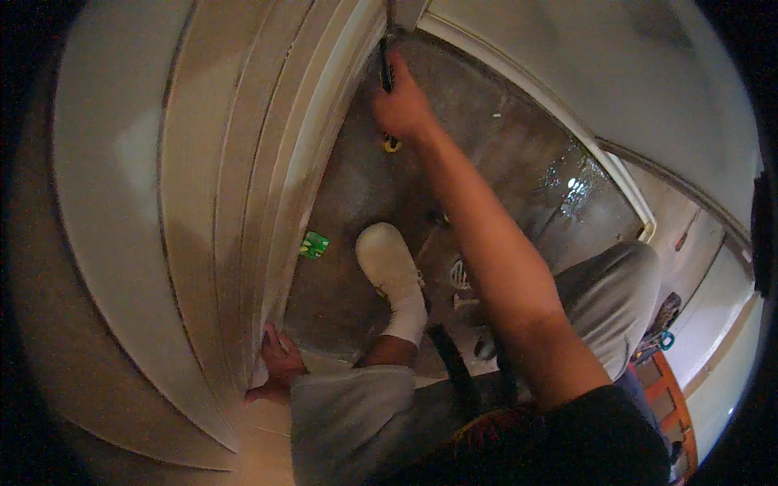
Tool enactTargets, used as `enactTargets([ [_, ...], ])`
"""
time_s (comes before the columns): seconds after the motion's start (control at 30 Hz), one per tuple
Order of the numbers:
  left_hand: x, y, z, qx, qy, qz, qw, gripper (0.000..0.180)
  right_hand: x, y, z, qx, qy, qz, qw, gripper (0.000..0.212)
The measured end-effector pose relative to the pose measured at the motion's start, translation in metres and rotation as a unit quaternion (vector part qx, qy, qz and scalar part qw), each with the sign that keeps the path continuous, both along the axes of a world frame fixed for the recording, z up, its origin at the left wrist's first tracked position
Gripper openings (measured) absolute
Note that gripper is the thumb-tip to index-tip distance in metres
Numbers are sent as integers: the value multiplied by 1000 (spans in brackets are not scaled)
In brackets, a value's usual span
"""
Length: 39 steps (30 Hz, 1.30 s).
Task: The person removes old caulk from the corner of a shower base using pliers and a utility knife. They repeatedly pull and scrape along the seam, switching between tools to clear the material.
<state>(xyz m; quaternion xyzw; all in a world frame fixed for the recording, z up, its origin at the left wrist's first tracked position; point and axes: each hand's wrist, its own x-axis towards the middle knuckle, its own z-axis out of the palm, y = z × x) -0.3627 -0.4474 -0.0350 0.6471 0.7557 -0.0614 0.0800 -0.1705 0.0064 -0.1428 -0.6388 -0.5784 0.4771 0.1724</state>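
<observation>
My right hand (pixel 403 105) reaches to the far corner of the floor, with its fingers wrapped round a black tool with a yellow end (pixel 392 144). The tool's black front part touches or nearly touches the corner where the panelled wall meets the white trim; its exact kind does not show. At the lower left, my left hand (pixel 282 358) rests against the bottom edge of the panelled wall (pixel 243 202), its fingers stretched along it. No object shows in that hand, though part of it is hidden by my knee.
A green packet (pixel 314 245) lies by the wall, near my pale shoe (pixel 386 253). A round drain grate (pixel 459 274) is set in the dark floor (pixel 356 186). White trim (pixel 519 77) borders the right side. Wet patches (pixel 574 188) glisten there. An orange-red frame (pixel 668 397) stands lower right.
</observation>
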Motion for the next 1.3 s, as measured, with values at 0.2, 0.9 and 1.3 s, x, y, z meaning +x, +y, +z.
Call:
enactTargets([
  [0.2, 5, 8, 5, -263, -219, 460, 819, 53, 16, -53, 8, -118, 135, -17, 984, 58],
  [0.9, 64, 95, 63, 429, -738, 507, 120, 139, 14, -9, -27, 30, 47, -100, 993, 51],
  [1.3, 49, 72, 48, 363, -835, 414, -2, 126, 10, -22, -16, -50, 84, -73, 993, 56],
])
